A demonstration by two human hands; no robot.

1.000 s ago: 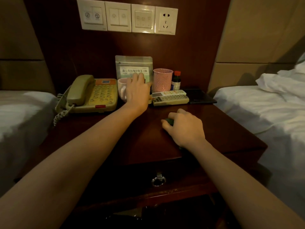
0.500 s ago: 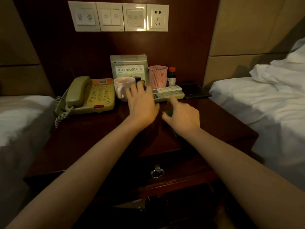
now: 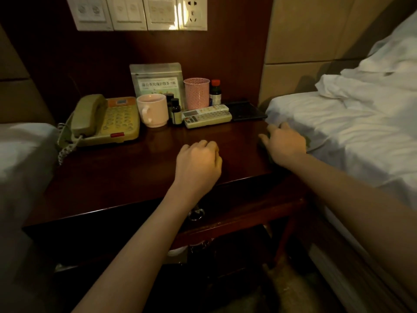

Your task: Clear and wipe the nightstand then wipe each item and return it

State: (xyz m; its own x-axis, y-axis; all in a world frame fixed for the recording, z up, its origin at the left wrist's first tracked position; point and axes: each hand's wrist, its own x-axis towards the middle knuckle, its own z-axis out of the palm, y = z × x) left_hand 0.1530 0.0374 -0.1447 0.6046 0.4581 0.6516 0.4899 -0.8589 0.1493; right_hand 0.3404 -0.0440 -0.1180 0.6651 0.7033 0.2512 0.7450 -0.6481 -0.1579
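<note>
Head view: hands over the nightstand, items not yet cleared.

The left hand (image 3: 198, 164) is curled into a fist and holds nothing; the right hand (image 3: 285, 144) presses a dark cloth (image 3: 307, 141), mostly hidden, at the counter's (image 3: 126, 177) right edge beside the bed (image 3: 349, 132). The telephone (image 3: 106, 120), pink mug (image 3: 152, 110), remotes (image 3: 206, 115) and small bottles (image 3: 175, 108) stand at the back. The mug looks fragile; I would take its handle. The wood looks glossy, the room dim.
</note>
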